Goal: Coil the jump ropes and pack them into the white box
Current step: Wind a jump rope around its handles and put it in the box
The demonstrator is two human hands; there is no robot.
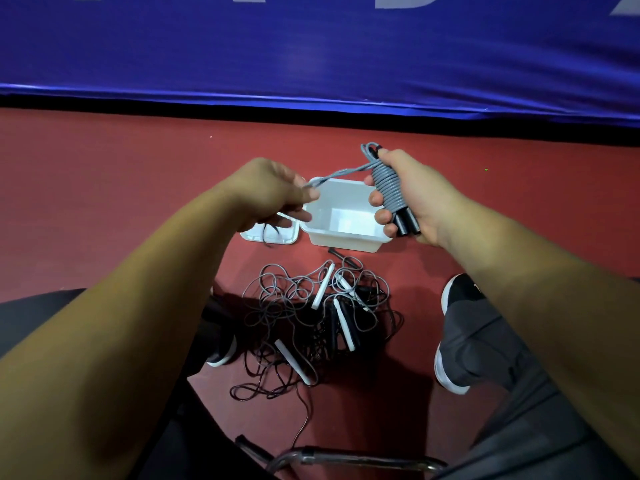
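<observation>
Presently, the blue banner's [311, 46] white lettering is cut off, unreadable. On the red floor [104, 168], the white box [343, 242] sits open beyond a tangled rope pile [311, 320]. Above the box, the right hand [412, 195] has its fingers [375, 199] clamped round the coiled grey rope [386, 185]; the left hand [273, 192] pinches its loose end.

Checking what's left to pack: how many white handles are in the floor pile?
4 white handles: one farthest away, one right of it, one below them, one lower left. More may be hidden under the tangled ropes.
</observation>
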